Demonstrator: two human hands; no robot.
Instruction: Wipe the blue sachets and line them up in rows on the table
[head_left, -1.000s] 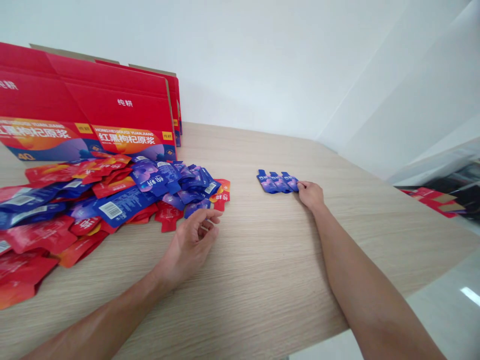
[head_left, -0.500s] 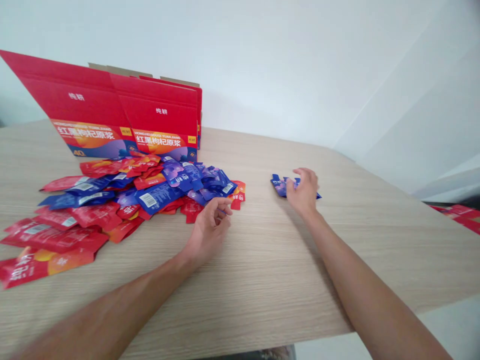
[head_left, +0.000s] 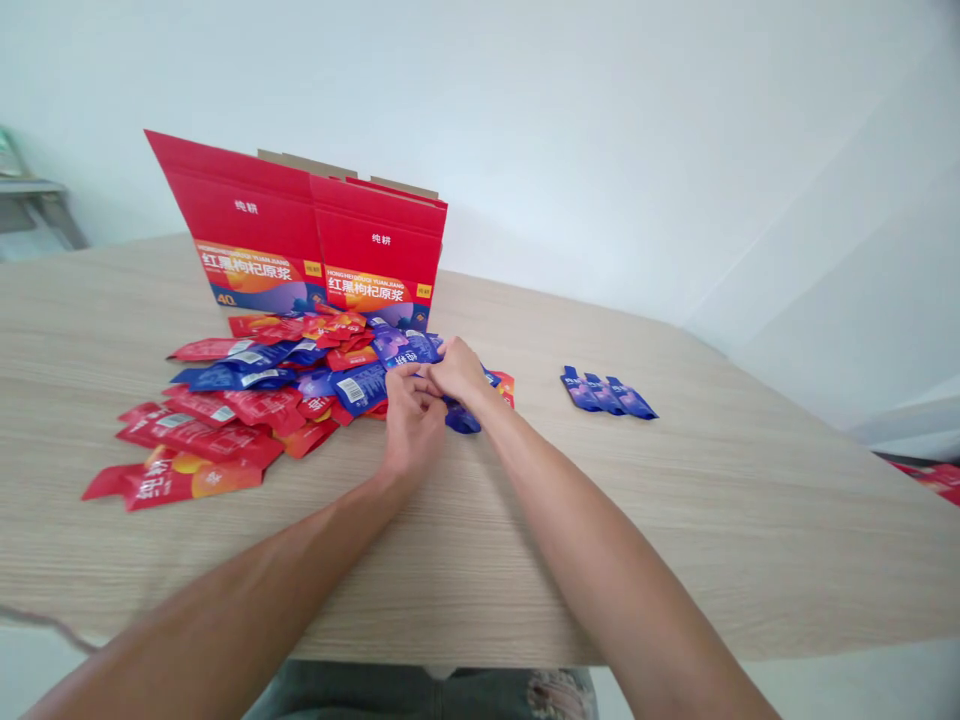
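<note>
My left hand is at the right end of a heap of red and blue foil pouches, fingers curled in and pressed together; what is in them is hidden. Touching it, my right hand reaches over the heap with its fingers bent down around a blue pouch, whose lower end shows below the hand. Red pouches lie mostly toward the left and front of the heap. Three blue pouches rest apart on the right, side by side in an overlapping row.
Red printed cardboard boxes stand open behind the heap. The wood-grain table runs to a white wall at the back. Something red shows beyond the table's right edge. A cable hangs at the front left.
My right hand has left the blue pouches on the right and come over to the heap beside my left hand. The row of three is now uncovered. The view has shifted left.
</note>
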